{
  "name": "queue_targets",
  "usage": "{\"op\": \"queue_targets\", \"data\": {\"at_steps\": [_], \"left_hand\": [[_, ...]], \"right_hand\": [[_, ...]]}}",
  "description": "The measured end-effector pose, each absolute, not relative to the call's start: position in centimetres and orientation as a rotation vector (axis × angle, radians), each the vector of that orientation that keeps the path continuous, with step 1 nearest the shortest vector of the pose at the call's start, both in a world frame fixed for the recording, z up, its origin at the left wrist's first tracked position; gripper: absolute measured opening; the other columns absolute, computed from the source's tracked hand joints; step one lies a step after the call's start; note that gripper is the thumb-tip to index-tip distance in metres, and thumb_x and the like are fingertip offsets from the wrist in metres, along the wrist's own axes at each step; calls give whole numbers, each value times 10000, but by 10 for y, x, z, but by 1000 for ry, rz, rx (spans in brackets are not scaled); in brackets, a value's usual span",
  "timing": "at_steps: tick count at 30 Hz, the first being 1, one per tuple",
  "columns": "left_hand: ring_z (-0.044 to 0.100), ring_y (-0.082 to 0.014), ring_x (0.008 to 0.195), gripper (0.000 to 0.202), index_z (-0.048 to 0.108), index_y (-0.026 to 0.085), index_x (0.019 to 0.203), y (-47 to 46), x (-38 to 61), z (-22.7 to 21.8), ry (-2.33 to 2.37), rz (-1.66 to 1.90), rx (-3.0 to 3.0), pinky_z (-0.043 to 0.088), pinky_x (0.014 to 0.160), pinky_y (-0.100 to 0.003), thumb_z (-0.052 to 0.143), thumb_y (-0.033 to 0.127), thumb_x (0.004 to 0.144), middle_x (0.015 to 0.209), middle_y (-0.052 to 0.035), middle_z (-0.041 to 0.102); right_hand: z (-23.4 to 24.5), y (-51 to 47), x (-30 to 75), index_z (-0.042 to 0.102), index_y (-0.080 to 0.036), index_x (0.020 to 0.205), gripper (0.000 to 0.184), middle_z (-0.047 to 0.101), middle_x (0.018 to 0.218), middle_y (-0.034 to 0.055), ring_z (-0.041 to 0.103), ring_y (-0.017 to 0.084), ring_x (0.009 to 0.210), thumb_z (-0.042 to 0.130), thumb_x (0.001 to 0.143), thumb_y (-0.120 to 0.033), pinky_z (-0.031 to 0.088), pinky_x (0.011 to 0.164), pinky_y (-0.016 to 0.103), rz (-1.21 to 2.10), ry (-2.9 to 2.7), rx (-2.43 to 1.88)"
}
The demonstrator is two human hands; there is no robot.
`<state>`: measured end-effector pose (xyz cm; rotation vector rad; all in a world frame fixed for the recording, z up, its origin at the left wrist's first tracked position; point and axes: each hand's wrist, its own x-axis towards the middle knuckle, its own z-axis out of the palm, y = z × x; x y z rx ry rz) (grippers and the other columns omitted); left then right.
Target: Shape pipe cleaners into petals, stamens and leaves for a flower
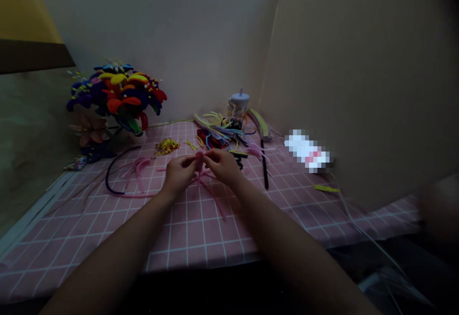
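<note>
Over the middle of the table, my left hand (178,176) and my right hand (225,166) meet with fingers closed around a small pink pipe-cleaner shape (200,155). Its upper part looks rounded; the fingers hide much of the rest. Below it, pink pipe cleaners (212,195) spread across the cloth, and I cannot tell whether they are joined to the held shape. To the left lie a bent pink petal-like piece (139,167) and a curved dark purple pipe cleaner (108,176).
A vase of colourful pipe-cleaner flowers (122,95) stands at the back left. Beyond my hands are small yellow and red bits (167,146), a heap of pipe cleaners (218,131) and a lidded cup (238,109). A bright phone-like screen (304,150) and a cable (358,229) are rightward.
</note>
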<state>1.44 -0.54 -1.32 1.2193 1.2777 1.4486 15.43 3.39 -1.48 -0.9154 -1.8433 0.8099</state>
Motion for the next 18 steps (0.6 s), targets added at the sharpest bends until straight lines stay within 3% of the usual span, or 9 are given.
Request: {"op": "queue_targets", "data": {"at_steps": [10, 18], "left_hand": [[588, -121, 527, 427, 665, 127, 841, -2, 12, -21, 1321, 1430, 1308, 487, 512, -228, 697, 480, 604, 655, -47, 660], [599, -134, 568, 389, 666, 123, 787, 0, 12, -28, 1398, 1493, 1309, 463, 502, -205, 696, 465, 605, 683, -59, 662]], "right_hand": [[-16, 34, 152, 665, -166, 827, 259, 669, 745, 30, 600, 135, 671, 524, 800, -382, 431, 626, 239, 731, -1887, -897], [-18, 32, 152, 663, -173, 782, 161, 658, 691, 16, 582, 126, 637, 542, 770, -278, 416, 617, 237, 607, -1832, -985]]}}
